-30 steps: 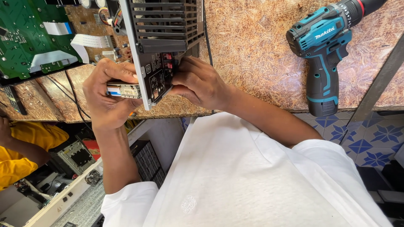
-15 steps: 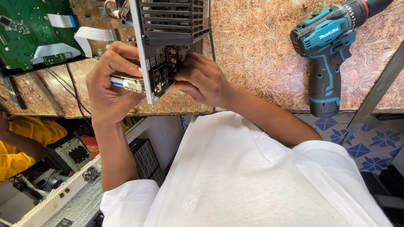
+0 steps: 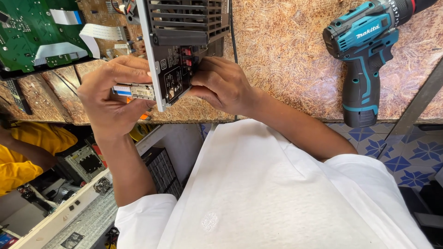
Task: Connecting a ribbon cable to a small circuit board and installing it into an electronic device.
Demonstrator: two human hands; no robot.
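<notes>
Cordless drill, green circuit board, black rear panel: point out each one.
cordless drill (image 3: pixel 359 69), head view, on its teal body above the handle.
green circuit board (image 3: pixel 27 39), head view, on its bare green face.
black rear panel (image 3: pixel 171 74), head view, on its flat labelled face.

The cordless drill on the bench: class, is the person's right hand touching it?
Apart. The head view shows the right hand at the black panel, with bare benchtop between it and the cordless drill.

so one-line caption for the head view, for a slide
Both hands, left hand and right hand, hold a black electronics chassis on a speckled worktop, cordless drill alongside.

Head view, straight down, close above workbench (image 3: pixel 286 69)
</notes>
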